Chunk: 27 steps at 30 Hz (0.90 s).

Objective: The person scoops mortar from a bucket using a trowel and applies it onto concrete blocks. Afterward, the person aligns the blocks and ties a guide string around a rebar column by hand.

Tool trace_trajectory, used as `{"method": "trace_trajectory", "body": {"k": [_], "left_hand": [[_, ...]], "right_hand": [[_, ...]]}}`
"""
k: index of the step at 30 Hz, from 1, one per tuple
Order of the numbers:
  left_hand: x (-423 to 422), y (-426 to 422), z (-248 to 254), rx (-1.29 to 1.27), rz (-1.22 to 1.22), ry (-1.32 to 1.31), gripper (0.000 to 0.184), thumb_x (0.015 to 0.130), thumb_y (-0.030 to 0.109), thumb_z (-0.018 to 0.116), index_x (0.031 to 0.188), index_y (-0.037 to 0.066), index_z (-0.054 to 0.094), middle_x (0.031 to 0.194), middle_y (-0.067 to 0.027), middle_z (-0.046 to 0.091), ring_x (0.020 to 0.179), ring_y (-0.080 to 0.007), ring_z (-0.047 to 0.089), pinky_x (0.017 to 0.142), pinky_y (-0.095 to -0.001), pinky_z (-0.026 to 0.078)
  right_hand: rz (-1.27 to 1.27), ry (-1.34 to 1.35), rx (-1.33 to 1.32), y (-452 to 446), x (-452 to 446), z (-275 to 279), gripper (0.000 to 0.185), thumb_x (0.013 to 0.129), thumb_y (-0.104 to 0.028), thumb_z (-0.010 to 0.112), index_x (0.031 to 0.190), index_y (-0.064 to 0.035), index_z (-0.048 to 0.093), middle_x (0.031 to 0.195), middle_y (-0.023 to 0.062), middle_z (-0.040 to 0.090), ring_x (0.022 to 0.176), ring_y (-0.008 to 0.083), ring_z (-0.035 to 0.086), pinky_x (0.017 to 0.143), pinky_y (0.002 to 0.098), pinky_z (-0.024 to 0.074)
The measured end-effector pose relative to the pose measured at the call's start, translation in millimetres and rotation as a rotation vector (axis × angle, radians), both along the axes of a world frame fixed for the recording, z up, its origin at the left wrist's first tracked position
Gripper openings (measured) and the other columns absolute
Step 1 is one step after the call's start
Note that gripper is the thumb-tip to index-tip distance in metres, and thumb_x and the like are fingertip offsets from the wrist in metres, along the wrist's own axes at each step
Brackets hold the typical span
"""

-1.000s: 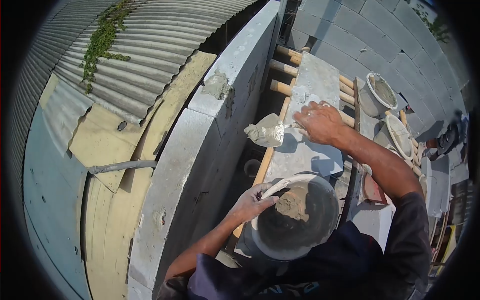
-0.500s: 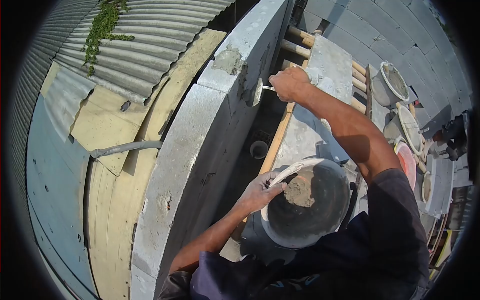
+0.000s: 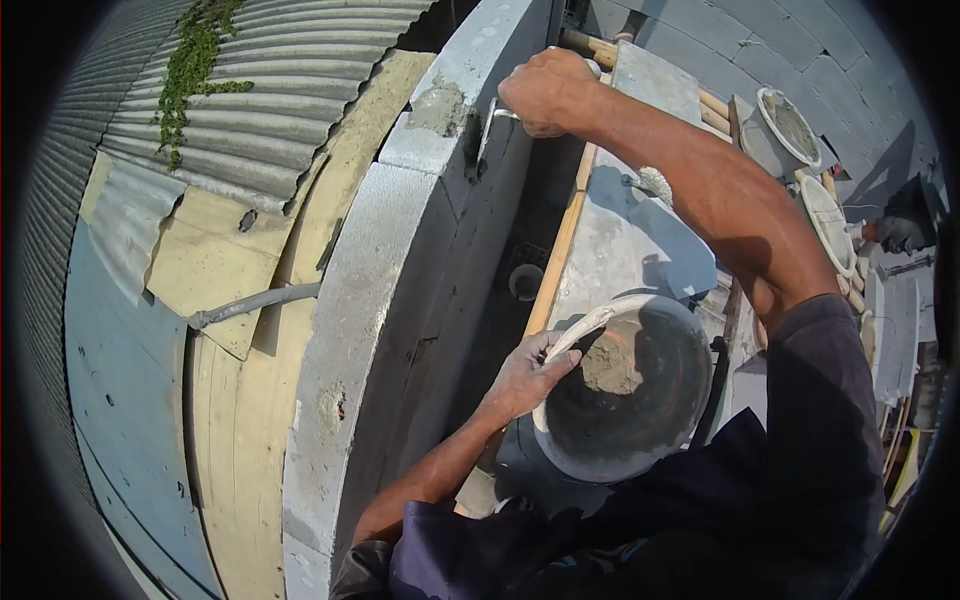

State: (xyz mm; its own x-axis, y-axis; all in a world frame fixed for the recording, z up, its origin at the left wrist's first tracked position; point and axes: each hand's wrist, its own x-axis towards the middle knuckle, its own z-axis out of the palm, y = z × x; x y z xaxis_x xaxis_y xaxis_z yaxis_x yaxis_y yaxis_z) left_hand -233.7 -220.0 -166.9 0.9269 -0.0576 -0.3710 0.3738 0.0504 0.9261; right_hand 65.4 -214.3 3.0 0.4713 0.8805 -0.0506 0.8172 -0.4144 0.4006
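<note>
My right hand [image 3: 550,92] is closed around the handle of a trowel [image 3: 487,138]. Its blade stands on edge against the side face of a grey block wall [image 3: 385,215]. On top of the wall, close to the blade, lies a patch of wet mortar [image 3: 438,108]. With fingers and thumb, my left hand [image 3: 528,378] grips the pale rim of a round bucket [image 3: 640,468], which tilts toward me. A lump of mortar [image 3: 610,365] rests inside it, near my left thumb.
Left of the wall are a corrugated roof [image 3: 270,110], yellowish sheets and a grey pipe [image 3: 255,303]. A dark gap with a small pot [image 3: 525,282] separates the wall from the plank platform [image 3: 590,265]. More buckets [image 3: 790,125] stand right, near another person's gloved hand [image 3: 905,222].
My right hand has moved up and to the left with the trowel, its arm stretched further. My left hand keeps its hold on the bucket rim. The view has shifted slightly.
</note>
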Motion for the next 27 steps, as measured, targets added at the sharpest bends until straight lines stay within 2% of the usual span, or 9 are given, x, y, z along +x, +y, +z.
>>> {"method": "trace_trajectory", "body": {"k": [4, 6, 10, 11, 12, 16, 20, 23, 27], "left_hand": [[-1.5, 3.8, -2.0, -0.043, -0.013, 0.031, 0.038, 0.092, 0.030, 0.068, 0.115, 0.001, 0.062, 0.091, -0.0014, 0.057, 0.083, -0.0096, 0.052, 0.074, -0.0268, 0.044], [-3.2, 5.9, -1.3, -0.080, -0.013, 0.058, 0.037, 0.092, 0.028, 0.069, 0.116, 0.001, 0.062, 0.092, 0.0000, 0.056, 0.083, -0.0087, 0.051, 0.074, -0.0255, 0.044], [-13.3, -2.3, -11.7, -0.158, 0.045, 0.088, 0.032, 0.094, 0.024, 0.067, 0.116, 0.001, 0.059, 0.095, 0.0040, 0.056, 0.086, -0.0039, 0.048, 0.078, -0.0211, 0.040], [-14.7, -6.2, -7.9, -0.207, 0.084, 0.060, 0.031, 0.094, 0.022, 0.067, 0.116, 0.001, 0.059, 0.095, 0.0037, 0.056, 0.087, -0.0042, 0.048, 0.078, -0.0212, 0.040], [-16.0, -7.7, -9.2, -0.196, 0.089, 0.062, 0.032, 0.093, 0.022, 0.067, 0.116, 0.001, 0.059, 0.095, 0.0038, 0.056, 0.087, -0.0043, 0.048, 0.079, -0.0214, 0.040], [-23.0, -16.7, -18.9, -0.162, 0.144, 0.023, 0.029, 0.092, 0.022, 0.069, 0.111, 0.002, 0.060, 0.089, 0.0044, 0.055, 0.080, -0.0045, 0.047, 0.072, -0.0214, 0.040], [-19.3, -16.5, -9.1, -0.118, 0.160, 0.037, 0.029, 0.091, 0.022, 0.070, 0.109, 0.002, 0.061, 0.086, 0.0047, 0.054, 0.077, -0.0044, 0.047, 0.069, -0.0217, 0.039], [-21.0, -15.2, -7.8, -0.093, 0.155, 0.068, 0.030, 0.091, 0.022, 0.070, 0.111, 0.002, 0.061, 0.086, 0.0045, 0.054, 0.077, -0.0047, 0.047, 0.069, -0.0222, 0.040], [-29.1, -16.6, -14.5, -0.095, 0.173, 0.050, 0.031, 0.091, 0.022, 0.069, 0.114, 0.002, 0.059, 0.088, 0.0038, 0.055, 0.080, -0.0051, 0.048, 0.072, -0.0227, 0.041]], "right_hand": [[-0.226, 0.135, 0.117, -51.3, 3.5, -0.9, 0.020, 0.077, -0.018, 0.067, 0.091, -0.0041, 0.072, 0.073, 0.0157, 0.069, 0.071, 0.0316, 0.070, 0.070, 0.0395, 0.0552], [-0.568, 0.550, 0.043, -73.7, -3.6, 1.5, 0.033, 0.080, -0.030, 0.070, 0.097, -0.0021, 0.068, 0.072, 0.0127, 0.067, 0.064, 0.0258, 0.067, 0.071, 0.0401, 0.0543], [-0.865, 1.286, 0.273, -117.9, -14.0, -41.7, 0.045, 0.085, -0.038, 0.070, 0.102, 0.0030, 0.062, 0.074, 0.0113, 0.066, 0.050, 0.0143, 0.059, 0.048, 0.0299, 0.0493], [-0.888, 1.351, 0.528, -121.1, -17.6, -79.5, 0.042, 0.088, -0.038, 0.068, 0.102, 0.0011, 0.060, 0.072, 0.0100, 0.064, 0.046, 0.0131, 0.057, 0.040, 0.0251, 0.0439], [-0.841, 1.560, 0.628, -120.3, -30.4, -74.0, 0.037, 0.092, -0.035, 0.063, 0.099, 0.0011, 0.058, 0.074, 0.0101, 0.061, 0.051, 0.0163, 0.060, 0.043, 0.0292, 0.0479], [-1.361, 2.044, 1.245, -83.4, -42.4, -150.9, 0.021, 0.094, -0.021, 0.051, 0.087, -0.0015, 0.055, 0.072, 0.0122, 0.057, 0.062, 0.0210, 0.060, 0.052, 0.0364, 0.0506], [-1.414, 2.672, 1.373, -49.5, -62.3, -185.5, 0.028, 0.094, -0.024, 0.044, 0.087, -0.0006, 0.057, 0.071, 0.0086, 0.056, 0.057, 0.0187, 0.057, 0.052, 0.0322, 0.0529], [-1.217, 2.959, 1.533, -29.0, -79.9, -206.3, 0.032, 0.096, -0.027, 0.042, 0.093, -0.0005, 0.059, 0.072, 0.0067, 0.057, 0.057, 0.0166, 0.059, 0.049, 0.0302, 0.0532], [-1.053, 3.104, 1.565, -18.8, -88.6, -208.3, 0.031, 0.098, -0.026, 0.040, 0.100, -0.0014, 0.059, 0.073, 0.0045, 0.059, 0.055, 0.0145, 0.060, 0.048, 0.0281, 0.0531]]}}
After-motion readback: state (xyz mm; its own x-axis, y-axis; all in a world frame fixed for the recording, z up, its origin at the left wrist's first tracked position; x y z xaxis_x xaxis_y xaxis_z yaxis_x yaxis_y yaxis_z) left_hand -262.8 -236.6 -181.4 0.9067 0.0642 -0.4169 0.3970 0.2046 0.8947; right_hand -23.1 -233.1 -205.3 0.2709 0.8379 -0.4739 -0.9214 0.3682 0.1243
